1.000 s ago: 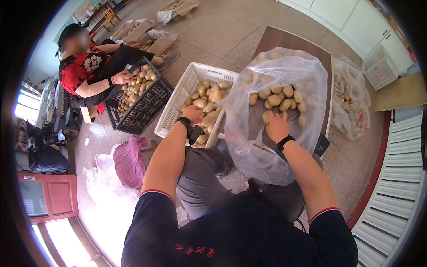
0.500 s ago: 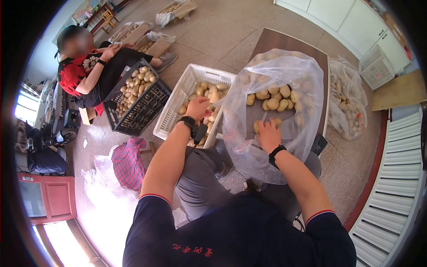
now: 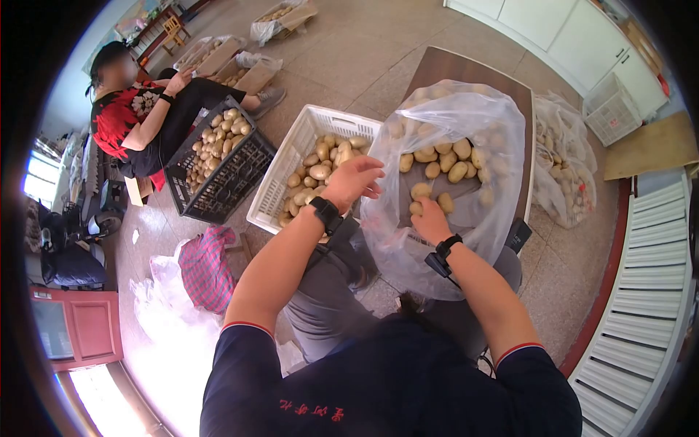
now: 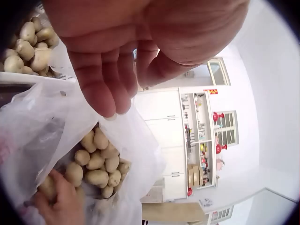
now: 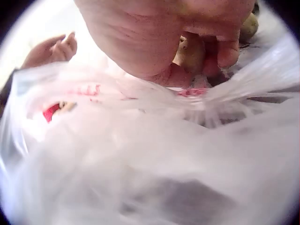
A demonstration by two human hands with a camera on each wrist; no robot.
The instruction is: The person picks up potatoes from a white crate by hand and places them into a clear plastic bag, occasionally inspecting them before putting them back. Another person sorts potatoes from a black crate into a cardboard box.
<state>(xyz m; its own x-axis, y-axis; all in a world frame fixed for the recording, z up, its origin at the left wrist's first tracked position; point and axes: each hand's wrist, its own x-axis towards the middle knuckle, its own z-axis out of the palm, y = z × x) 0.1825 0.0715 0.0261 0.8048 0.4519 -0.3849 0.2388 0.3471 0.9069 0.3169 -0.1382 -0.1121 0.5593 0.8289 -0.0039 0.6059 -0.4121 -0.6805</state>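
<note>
The left hand is raised between the white crate and the clear plastic bag, its fingers loosely bent with nothing in them; the left wrist view shows its empty palm. Inside the bag's opening, the right hand has its fingers curled round a potato, partly hidden by them in the right wrist view. Two potatoes lie close to its fingertips. More potatoes are heaped deeper in the bag, and others fill much of the crate.
A seated person is at the left behind a black crate of potatoes. The bag rests on a brown-topped table. Right of it stands another bag of potatoes. A plaid cloth lies at the lower left.
The left hand has lifted out of the white crate and moved right towards the bag. The right hand has drawn back nearer the bag's front, and potatoes now lie apart from the heap.
</note>
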